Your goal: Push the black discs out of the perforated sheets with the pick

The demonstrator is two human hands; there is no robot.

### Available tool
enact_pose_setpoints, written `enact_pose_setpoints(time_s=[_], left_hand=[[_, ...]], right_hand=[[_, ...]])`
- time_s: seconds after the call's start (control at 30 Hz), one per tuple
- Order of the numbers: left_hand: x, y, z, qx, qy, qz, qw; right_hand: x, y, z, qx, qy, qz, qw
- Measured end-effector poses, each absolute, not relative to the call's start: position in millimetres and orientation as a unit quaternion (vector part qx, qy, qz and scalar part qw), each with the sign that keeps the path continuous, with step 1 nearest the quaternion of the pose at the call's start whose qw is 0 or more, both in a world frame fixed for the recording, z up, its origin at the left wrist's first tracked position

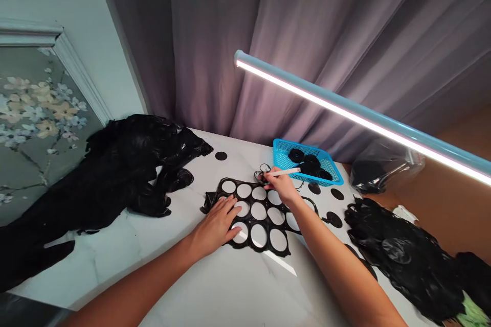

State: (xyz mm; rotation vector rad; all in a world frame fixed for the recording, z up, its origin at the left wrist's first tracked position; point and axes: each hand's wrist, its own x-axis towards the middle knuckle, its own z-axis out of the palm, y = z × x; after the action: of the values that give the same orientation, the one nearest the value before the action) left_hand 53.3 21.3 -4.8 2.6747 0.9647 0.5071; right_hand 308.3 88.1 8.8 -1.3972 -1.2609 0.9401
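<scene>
1. Black perforated sheet [267,225]: lies flat on the white tabletop [184,291], in front of the person, with rows of round holes through which the white surface shows. Its outer edge is ragged, and its left end is bunched up.

2. Risk, judged: the webs between holes are narrow. A sideways tug, or a slip of the left hand, could stretch or tear them, or drag the sheet askew.

3. Risk, judged: the thin black strips [264,167] by the right fingertips could snag on the tool or the sheet's edge if pulled along with them. If the hidden tip is sharp, a skid could mark the tabletop.

4. Left hand [218,219]: palm down, fingers moderately apart, resting on the left part of the sheet; it grips nothing visible.

5. Right hand [282,186]: fingers drawn together, clamped on a white pen-like tool [286,171], at the sheet's far edge. Whether it also pinches a strip cannot be told.

6. Surroundings: beyond the right hand stands a blue basket [281,152] containing black pieces. Loose black discs [337,194] lie near it. Black heaps flank the work, left [130,163] and right [402,260].
</scene>
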Motion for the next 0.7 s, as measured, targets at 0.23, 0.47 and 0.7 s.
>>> enact_pose_setpoints(time_s=[0.23, 0.47, 0.7], left_hand=[[42, -2, -10, 0.919, 0.350, 0.145, 0.106], [41, -9, -18, 0.916, 0.361, 0.150, 0.087], [41, -9, -20, 0.913, 0.362, 0.157, 0.102]], right_hand=[[275, 34, -5, -0.448, -0.478, 0.612, 0.443], [263, 12, 1, -0.487, -0.660, 0.457, 0.344], [260, 11, 0, -0.491, -0.695, 0.417, 0.320]])
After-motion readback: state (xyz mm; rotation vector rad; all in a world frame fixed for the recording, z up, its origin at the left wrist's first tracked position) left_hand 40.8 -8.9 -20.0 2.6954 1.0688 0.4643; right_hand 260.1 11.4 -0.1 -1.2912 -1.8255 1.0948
